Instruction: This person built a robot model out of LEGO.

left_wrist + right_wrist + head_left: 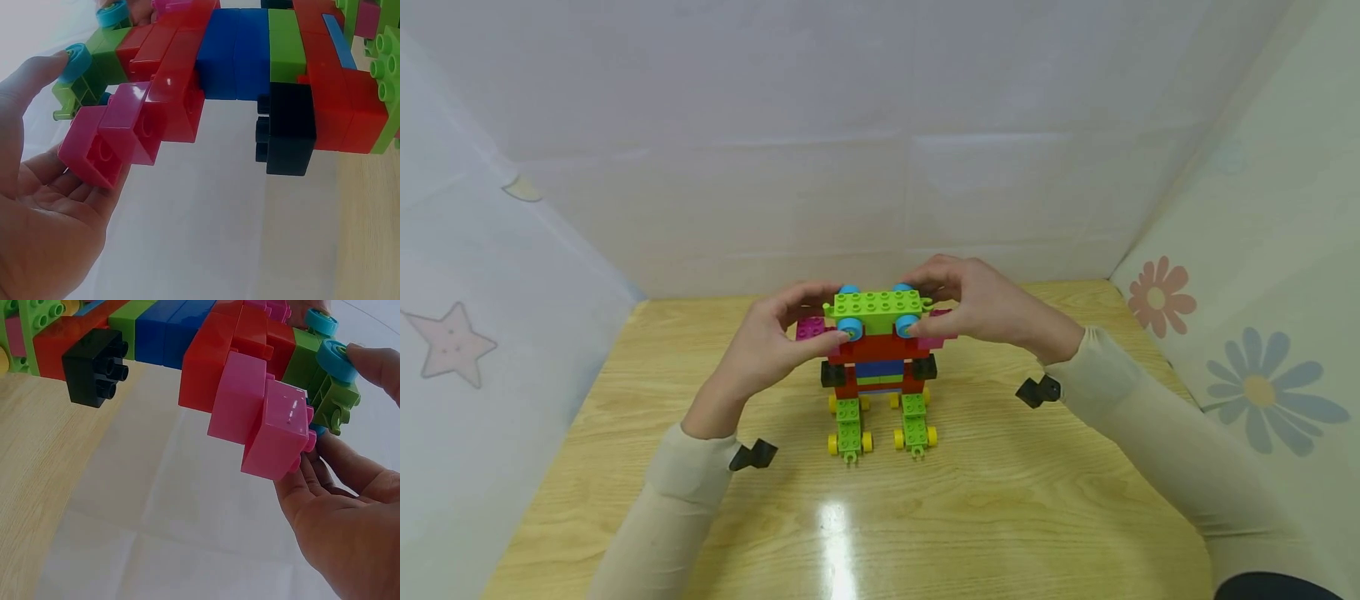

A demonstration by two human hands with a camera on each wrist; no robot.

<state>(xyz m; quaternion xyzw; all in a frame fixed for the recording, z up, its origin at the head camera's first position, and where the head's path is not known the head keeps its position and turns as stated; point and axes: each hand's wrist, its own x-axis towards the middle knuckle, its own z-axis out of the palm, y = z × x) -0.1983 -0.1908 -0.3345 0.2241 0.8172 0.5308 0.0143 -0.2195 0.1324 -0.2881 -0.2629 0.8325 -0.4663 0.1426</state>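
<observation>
A toy brick figure [880, 368] stands upright on the table. Across its top lies a lime green wheeled toy-car base [877, 308] with blue wheels. My left hand [767, 337] grips the left end of this base, its thumb on a front blue wheel [76, 61]. On the opposite end, my right hand [988, 304] holds it the same way, thumb against the other front wheel [337, 360]. Pink bricks [275, 428] stick out at both sides below the hands. Lower down are red, blue and black bricks [290, 128]. The fingertips behind the base are partly hidden.
Two green wheeled bases [848, 423] with yellow wheels form the figure's feet on the wooden table [1015, 483]. A pale cloth [775, 192] hangs behind the table, with printed side panels left and right. A dark rounded object [1273, 587] shows at the bottom right.
</observation>
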